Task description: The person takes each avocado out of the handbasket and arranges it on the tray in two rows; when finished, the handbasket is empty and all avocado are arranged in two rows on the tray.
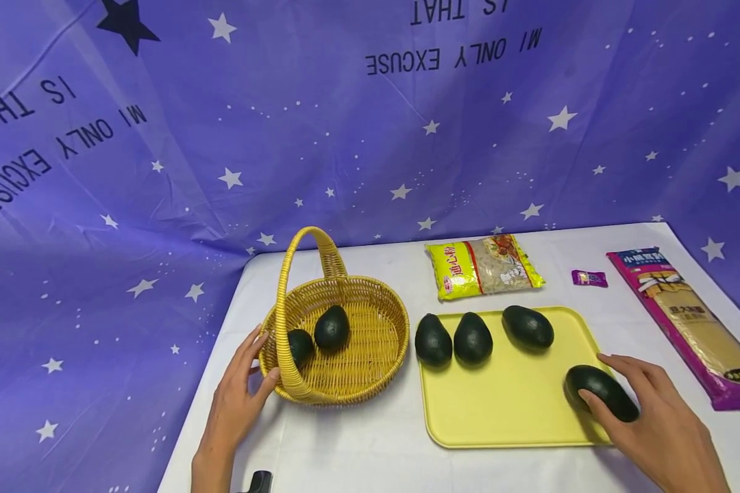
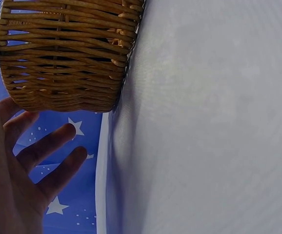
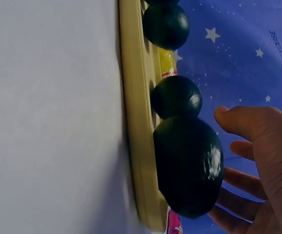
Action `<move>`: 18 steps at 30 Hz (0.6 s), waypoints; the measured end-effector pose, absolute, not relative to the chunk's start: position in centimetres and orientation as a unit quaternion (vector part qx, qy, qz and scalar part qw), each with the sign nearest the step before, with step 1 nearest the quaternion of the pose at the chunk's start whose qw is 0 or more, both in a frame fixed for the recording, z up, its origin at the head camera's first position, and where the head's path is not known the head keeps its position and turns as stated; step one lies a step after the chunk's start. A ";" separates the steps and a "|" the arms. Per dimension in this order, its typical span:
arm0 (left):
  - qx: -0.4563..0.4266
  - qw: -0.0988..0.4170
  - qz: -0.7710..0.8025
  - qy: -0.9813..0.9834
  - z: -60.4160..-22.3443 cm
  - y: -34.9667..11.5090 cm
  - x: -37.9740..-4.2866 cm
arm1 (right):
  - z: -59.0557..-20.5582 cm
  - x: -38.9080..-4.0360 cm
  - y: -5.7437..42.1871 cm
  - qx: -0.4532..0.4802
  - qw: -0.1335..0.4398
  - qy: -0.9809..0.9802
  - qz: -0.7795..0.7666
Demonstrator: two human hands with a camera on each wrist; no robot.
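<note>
A yellow wicker basket (image 1: 370, 359) with a tall handle stands at the left, two avocados (image 1: 332, 329) inside it. At its left side is my left hand (image 1: 237, 390); in the left wrist view the fingers are spread and loose beside the wicker wall (image 2: 68, 58). Several dark green avocados lie on a yellow tray (image 1: 499, 418), three of them along its far side. My right hand (image 1: 660, 418) is over the tray's right edge, thumb and fingers on either side of the nearest avocado (image 1: 601, 392). The right wrist view shows the thumb apart from that avocado (image 3: 190, 168).
Behind the tray lies a yellow bag of pasta (image 1: 484, 267). A small purple packet (image 1: 589, 278) sits to its right. Farther right is a long magenta noodle pack (image 1: 684, 322). A black object (image 1: 260, 481) shows at the front edge. A purple star-printed cloth (image 1: 370, 137) hangs behind.
</note>
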State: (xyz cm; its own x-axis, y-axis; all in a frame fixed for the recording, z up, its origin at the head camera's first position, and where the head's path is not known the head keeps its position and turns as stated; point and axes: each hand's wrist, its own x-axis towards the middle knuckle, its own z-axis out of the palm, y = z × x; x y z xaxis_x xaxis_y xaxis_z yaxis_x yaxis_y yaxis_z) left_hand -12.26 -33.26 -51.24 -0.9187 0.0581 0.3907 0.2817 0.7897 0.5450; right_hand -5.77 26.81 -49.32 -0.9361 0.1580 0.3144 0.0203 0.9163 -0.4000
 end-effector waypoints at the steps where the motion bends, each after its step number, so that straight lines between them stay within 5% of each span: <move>1: -0.091 0.179 -0.311 -0.929 -51.2 -33.3 -12.3 | -49.1 -5.9 26.6 -0.041 0.176 -0.963 0.200; 18: -0.072 0.173 -0.297 -0.936 -51.1 -33.3 -12.1 | -46.7 -8.8 22.5 0.097 0.269 -0.929 0.237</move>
State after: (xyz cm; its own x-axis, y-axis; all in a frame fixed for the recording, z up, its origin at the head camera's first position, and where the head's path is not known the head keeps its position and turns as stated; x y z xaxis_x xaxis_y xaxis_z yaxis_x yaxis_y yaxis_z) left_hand -12.06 -33.25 -51.07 -0.9297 0.0322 0.3668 0.2380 0.8127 0.5319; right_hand -8.79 22.54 -46.73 -0.8364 -0.0535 0.5455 -0.3081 0.8691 -0.3871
